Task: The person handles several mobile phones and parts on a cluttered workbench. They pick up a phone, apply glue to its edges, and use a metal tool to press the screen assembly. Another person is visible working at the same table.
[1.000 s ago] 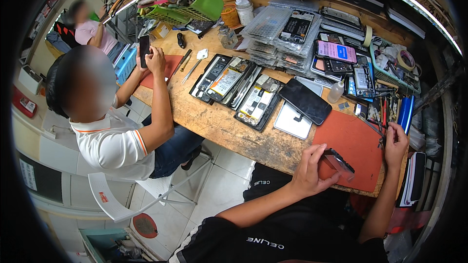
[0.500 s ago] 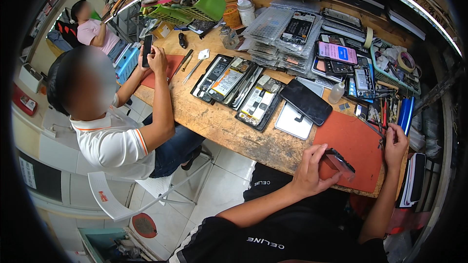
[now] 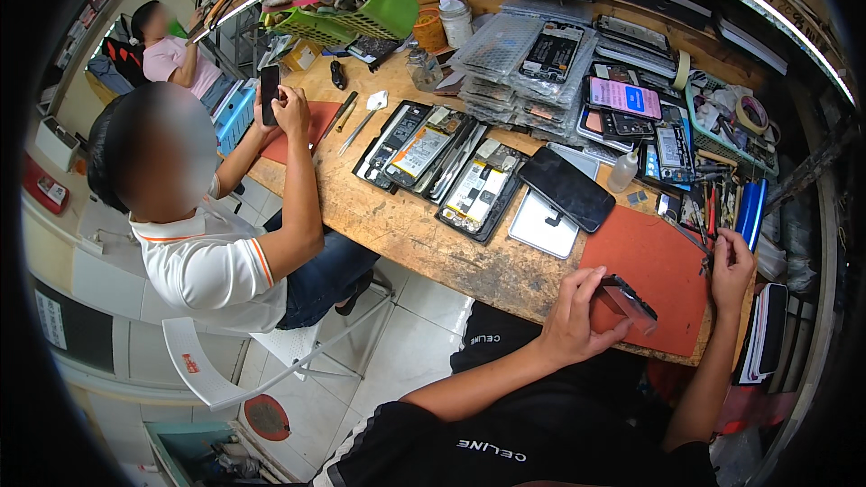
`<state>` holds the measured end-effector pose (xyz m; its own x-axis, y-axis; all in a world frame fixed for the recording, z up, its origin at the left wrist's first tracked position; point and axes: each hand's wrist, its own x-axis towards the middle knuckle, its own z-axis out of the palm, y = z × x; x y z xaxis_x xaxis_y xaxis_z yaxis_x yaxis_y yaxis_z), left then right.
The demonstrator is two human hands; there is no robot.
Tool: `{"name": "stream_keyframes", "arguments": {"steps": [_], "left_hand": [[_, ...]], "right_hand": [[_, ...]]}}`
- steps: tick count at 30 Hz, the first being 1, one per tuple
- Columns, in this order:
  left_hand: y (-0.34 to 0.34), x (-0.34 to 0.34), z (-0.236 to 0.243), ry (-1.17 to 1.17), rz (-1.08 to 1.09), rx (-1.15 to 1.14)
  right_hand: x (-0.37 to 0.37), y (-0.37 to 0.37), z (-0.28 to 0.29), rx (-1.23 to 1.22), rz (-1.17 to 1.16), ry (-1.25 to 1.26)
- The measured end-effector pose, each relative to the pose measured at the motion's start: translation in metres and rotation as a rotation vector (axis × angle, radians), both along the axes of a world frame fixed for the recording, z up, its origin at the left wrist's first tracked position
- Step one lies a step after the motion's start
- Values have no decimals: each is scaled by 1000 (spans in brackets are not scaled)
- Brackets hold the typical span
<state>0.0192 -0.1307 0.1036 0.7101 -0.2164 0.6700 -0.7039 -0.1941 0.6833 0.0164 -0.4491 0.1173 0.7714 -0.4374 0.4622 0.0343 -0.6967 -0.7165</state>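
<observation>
Over the near part of the red-orange mat [image 3: 663, 248], my left hand [image 3: 573, 320] grips a dark, glossy phone [image 3: 631, 302] by its edges, tilted so that its surface reflects the mat. My right hand [image 3: 732, 272] is at the mat's right edge, by the loose tools. Its fingers are pinched together; a thin dark shape shows at the fingertips, too small to name. Beyond the mat, a black phone screen [image 3: 568, 188] lies partly over a white panel [image 3: 544, 225]. A small squeeze bottle [image 3: 623, 170] stands upright near them.
Opened phones [image 3: 474, 194] lie mid-bench, left of the mat. Behind them rise stacked plastic trays [image 3: 505, 63]. Screwdrivers and pliers [image 3: 713, 207] crowd the right, beside a blue cylinder [image 3: 750, 215]. A co-worker [image 3: 225, 243] sits at left, holding a phone [image 3: 270, 95].
The co-worker's phone has shifted slightly left. Both my hands and the phone in my left hand stay in place.
</observation>
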Motion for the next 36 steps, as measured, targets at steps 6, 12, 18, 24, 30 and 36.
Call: {"name": "stream_keyframes", "arguments": {"steps": [6, 12, 18, 24, 30, 36], "left_hand": [[-1, 1, 7, -30, 25, -31], [0, 1, 9, -47, 35, -14], [-2, 2, 9, -25, 23, 6], [0, 3, 15, -49, 32, 3], [0, 2, 13, -38, 39, 12], [-1, 2, 11, -24, 37, 2]], "right_hand": [[0, 0, 0, -7, 7, -5], [0, 2, 1, -28, -2, 5], [0, 1, 1, -27, 3, 17], [1, 1, 0, 3, 6, -3], [-1, 0, 2, -31, -11, -8], [0, 1, 3, 12, -5, 14]]}}
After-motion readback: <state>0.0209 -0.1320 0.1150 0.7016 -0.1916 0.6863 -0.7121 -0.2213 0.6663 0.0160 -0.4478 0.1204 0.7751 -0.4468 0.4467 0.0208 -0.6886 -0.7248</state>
